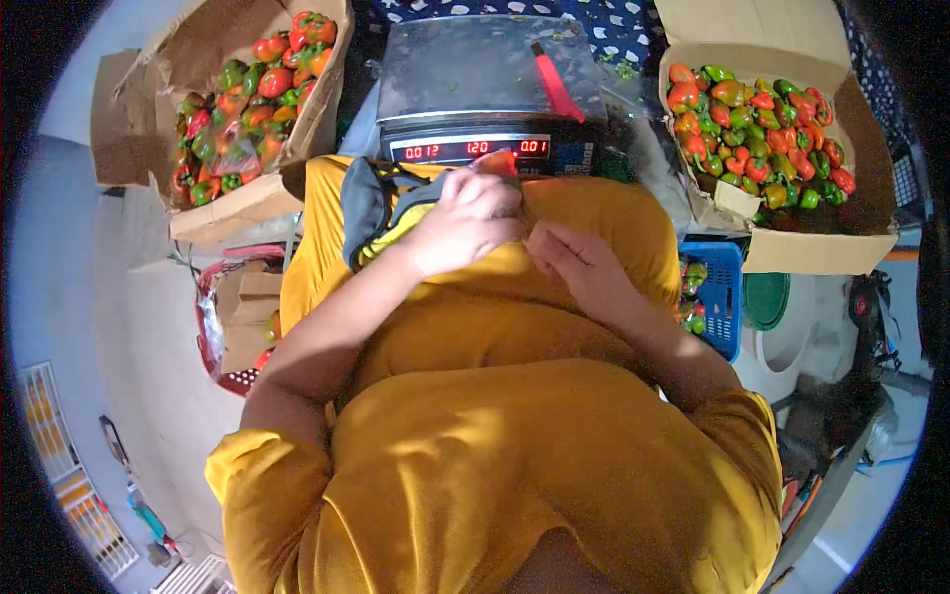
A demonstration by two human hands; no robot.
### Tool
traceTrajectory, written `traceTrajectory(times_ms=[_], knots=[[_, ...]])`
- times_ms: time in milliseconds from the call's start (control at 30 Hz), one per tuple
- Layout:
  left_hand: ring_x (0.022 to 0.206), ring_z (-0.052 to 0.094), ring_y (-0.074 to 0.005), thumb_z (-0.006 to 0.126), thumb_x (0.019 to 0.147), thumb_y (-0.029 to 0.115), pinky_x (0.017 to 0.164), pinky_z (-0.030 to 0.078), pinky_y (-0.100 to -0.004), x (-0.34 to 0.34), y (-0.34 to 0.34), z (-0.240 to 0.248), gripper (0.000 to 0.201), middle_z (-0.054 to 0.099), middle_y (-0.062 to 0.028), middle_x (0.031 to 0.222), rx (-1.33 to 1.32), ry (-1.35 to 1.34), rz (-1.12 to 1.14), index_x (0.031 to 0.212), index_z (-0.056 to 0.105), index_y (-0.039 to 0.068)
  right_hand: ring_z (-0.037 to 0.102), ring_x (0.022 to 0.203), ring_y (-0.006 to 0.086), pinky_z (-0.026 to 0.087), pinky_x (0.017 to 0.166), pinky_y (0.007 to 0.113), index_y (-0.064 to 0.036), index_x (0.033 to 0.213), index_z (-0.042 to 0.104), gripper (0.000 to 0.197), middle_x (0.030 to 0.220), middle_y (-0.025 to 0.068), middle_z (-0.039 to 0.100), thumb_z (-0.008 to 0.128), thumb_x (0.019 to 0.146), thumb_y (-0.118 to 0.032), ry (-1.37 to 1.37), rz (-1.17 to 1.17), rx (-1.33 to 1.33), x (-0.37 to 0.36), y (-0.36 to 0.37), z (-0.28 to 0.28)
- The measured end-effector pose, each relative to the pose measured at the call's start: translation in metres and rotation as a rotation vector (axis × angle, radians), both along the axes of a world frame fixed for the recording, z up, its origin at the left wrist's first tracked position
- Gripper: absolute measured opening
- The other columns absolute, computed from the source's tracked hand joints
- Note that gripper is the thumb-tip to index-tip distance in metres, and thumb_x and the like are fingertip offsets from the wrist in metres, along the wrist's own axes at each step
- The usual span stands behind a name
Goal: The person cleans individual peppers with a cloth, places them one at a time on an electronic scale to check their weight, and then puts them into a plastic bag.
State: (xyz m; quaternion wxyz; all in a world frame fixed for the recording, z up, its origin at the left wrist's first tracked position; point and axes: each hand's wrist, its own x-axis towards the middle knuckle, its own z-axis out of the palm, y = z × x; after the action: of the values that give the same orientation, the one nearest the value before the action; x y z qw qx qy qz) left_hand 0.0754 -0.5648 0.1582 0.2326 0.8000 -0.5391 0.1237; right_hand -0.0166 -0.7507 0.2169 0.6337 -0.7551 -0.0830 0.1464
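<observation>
My left hand [473,216] is closed over my lap, in front of the scale's lit display. A small red, glossy thing [498,163] shows at its fingertips; it resembles a pepper, but its outline is blurred. To the right and slightly nearer, my right hand [576,262] has its fingers curled together; whatever they may hold is hidden. The two hands are close but apart. Beside my left wrist lies a grey and yellow fabric item [381,213]. On the metal pan of the digital scale [460,74] rests a pink-handled tool [559,87] with a short dark end.
Cardboard boxes of red and green peppers stand at left [237,220] and right [821,247]. Below them are a red basket [210,332] holding cardboard and a blue basket [727,307] with peppers. A patterned dark cloth [623,25] lies behind the scale.
</observation>
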Motion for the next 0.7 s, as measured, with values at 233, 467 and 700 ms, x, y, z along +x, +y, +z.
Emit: traceTrajectory(times_ms=[233,467,700], knots=[[0.096,0.045,-0.0199,0.058,0.068,0.016,0.089,0.026,-0.0459,0.017,0.017,-0.002,0.016,0.042,0.0006,0.084,-0.018,-0.069,0.075,0.082,0.061,0.025,0.032,0.057,0.0071,0.028,0.053,0.022,-0.0077,0.073,0.042,0.029,0.061,-0.0038,0.034,0.037,0.094,-0.026,0.027,-0.106,-0.038,-0.007,0.007,0.024],[0.092,0.044,-0.0209,0.060,0.070,0.018,0.084,0.029,-0.0448,0.015,0.025,-0.011,0.013,0.043,0.0004,0.087,0.005,-0.055,0.132,0.081,0.060,0.025,0.032,0.056,0.0076,0.028,0.051,0.023,-0.0087,0.073,0.042,0.030,0.060,-0.0022,0.035,0.035,0.094,-0.028,0.167,-0.061,0.017,-0.006,0.004,0.017],[0.086,0.048,-0.0245,0.057,0.080,0.016,0.079,0.036,-0.0336,0.029,0.011,0.021,0.009,0.049,-0.0063,0.080,-0.185,0.381,0.169,0.080,0.062,0.008,0.054,0.084,0.0361,0.044,0.071,0.045,-0.0046,0.089,0.055,0.023,0.086,0.0132,0.055,0.052,0.084,-0.026,-0.947,-0.312,-0.836,0.163,-0.073,-0.037]])
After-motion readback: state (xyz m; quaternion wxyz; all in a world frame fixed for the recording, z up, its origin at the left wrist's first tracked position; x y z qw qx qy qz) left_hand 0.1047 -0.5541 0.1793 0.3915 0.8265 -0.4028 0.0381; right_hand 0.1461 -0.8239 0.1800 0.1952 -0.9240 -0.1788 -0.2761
